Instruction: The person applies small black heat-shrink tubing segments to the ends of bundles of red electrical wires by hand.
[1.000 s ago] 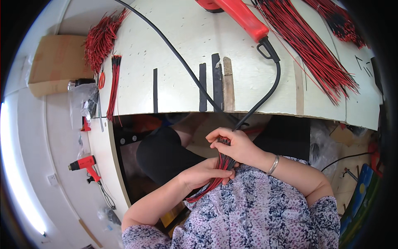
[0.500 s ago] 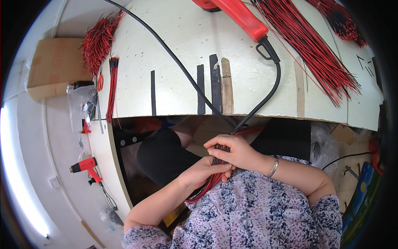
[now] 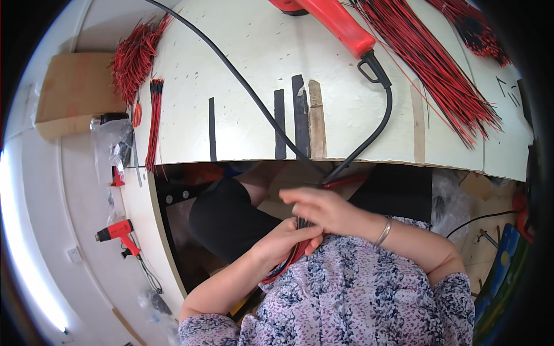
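Close to the body, below the counter edge, the left hand is closing around a small bundle of red and black wires, holding it against the lap so it is kept together, while the right hand is bending over the top ends with curled fingers, probably to even them. Farther away, a black cable is running across the counter to a red tool, and more red wire bundles are lying spread within reach.
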Action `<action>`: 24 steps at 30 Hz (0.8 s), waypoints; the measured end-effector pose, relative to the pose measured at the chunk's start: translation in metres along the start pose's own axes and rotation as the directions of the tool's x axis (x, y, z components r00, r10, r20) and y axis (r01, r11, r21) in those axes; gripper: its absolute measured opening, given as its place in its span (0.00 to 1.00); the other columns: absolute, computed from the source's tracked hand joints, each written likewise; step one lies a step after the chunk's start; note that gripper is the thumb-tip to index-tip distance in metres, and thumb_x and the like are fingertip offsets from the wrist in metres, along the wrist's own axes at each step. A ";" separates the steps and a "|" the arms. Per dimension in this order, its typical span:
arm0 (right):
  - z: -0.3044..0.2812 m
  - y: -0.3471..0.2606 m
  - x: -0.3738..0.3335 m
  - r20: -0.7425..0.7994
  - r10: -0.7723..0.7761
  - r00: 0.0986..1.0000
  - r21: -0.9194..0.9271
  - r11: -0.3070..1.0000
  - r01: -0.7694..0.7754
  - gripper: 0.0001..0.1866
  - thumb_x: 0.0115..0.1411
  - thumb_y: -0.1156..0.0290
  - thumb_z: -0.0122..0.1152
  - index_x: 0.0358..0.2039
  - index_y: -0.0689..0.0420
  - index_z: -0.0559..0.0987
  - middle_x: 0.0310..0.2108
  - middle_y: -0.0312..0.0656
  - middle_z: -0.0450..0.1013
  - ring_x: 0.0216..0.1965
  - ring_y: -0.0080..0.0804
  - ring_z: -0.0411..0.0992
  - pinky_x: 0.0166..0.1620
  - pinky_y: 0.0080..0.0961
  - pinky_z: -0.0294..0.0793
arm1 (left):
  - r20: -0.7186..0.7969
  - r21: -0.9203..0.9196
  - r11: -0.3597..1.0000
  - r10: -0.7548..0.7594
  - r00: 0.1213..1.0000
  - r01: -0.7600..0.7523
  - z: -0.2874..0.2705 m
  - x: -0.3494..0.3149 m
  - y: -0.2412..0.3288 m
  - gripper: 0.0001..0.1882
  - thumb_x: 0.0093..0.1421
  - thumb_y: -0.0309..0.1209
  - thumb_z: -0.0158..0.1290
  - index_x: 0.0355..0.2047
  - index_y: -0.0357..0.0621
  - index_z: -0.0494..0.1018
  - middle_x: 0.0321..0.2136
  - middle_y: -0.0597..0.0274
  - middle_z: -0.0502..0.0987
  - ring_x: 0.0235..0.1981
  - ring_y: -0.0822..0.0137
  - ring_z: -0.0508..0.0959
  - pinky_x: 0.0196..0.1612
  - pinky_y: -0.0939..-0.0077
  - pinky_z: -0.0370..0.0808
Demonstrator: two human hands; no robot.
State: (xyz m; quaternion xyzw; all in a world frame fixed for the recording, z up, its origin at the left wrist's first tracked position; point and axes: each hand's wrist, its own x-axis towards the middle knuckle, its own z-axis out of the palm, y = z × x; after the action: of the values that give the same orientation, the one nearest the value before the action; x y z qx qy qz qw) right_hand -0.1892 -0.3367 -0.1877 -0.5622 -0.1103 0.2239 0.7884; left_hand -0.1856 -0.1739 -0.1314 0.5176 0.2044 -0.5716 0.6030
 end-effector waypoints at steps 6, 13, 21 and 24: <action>0.004 -0.005 -0.001 -0.024 -0.160 0.987 -0.300 0.943 0.145 0.17 0.63 0.71 0.50 0.51 0.61 0.73 0.41 0.49 0.76 0.42 0.38 0.76 0.47 0.28 0.73 | 0.036 0.114 0.990 0.077 0.996 -0.081 0.006 0.001 0.007 0.07 0.60 0.28 0.53 0.28 0.37 0.70 0.21 0.61 0.73 0.20 0.73 0.73 0.24 0.84 0.68; -0.009 -0.011 -0.001 0.194 0.041 0.980 0.578 0.803 -0.147 0.28 0.70 0.57 0.37 0.62 0.64 0.59 0.59 0.50 0.62 0.62 0.38 0.60 0.62 0.32 0.60 | 0.004 0.048 0.998 0.038 0.999 -0.038 0.012 -0.005 0.007 0.10 0.62 0.32 0.53 0.36 0.35 0.72 0.19 0.68 0.70 0.17 0.78 0.67 0.22 0.86 0.63; 0.000 -0.015 -0.006 0.055 -0.119 0.991 -0.252 0.959 0.129 0.26 0.59 0.71 0.57 0.58 0.59 0.66 0.55 0.47 0.68 0.56 0.36 0.67 0.57 0.30 0.66 | 0.045 0.022 0.997 0.071 0.996 -0.072 0.003 0.002 -0.003 0.09 0.60 0.31 0.54 0.27 0.39 0.71 0.19 0.67 0.70 0.19 0.79 0.68 0.22 0.86 0.63; -0.001 -0.003 -0.005 0.059 -0.106 0.993 -0.244 0.963 0.117 0.20 0.62 0.72 0.53 0.54 0.60 0.70 0.48 0.49 0.73 0.48 0.36 0.74 0.50 0.28 0.71 | 0.095 0.195 0.979 0.036 0.995 -0.054 0.007 0.002 0.004 0.08 0.59 0.30 0.55 0.27 0.39 0.71 0.21 0.66 0.71 0.20 0.79 0.69 0.23 0.86 0.63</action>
State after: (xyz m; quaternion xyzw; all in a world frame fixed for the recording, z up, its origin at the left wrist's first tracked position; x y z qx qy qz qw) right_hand -0.1922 -0.3411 -0.1847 -0.6438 -0.1866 0.1763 0.7209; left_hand -0.1845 -0.1816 -0.1287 0.5529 0.1074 -0.5980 0.5703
